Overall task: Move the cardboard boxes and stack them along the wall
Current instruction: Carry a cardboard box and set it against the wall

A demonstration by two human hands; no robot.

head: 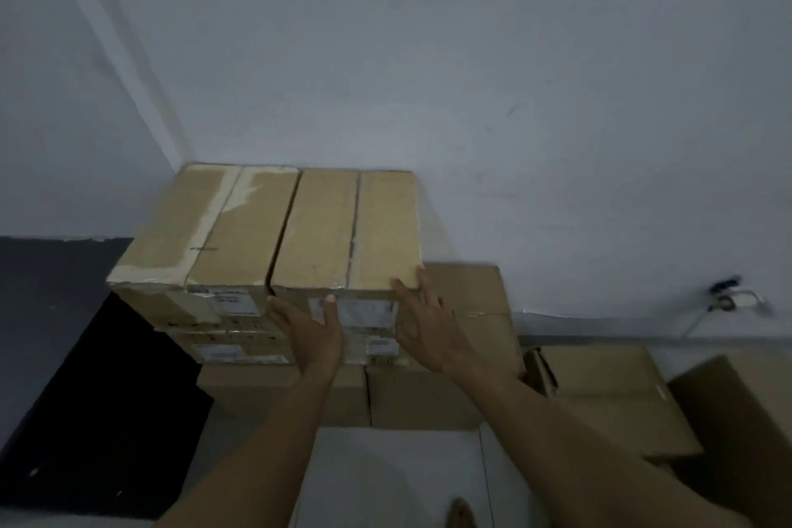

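Top box [345, 227] long axis runs toward wall [471, 77]; left hand [315, 334] and right hand [422, 322] press its near end, fingers [405, 289] straight, grasping nothing

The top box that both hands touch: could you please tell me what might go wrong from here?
The top box is touched only at its front by the left hand and right hand; an uneven push could skew it against the neighbouring box.
The loose boxes lying low at right could cause a trip.
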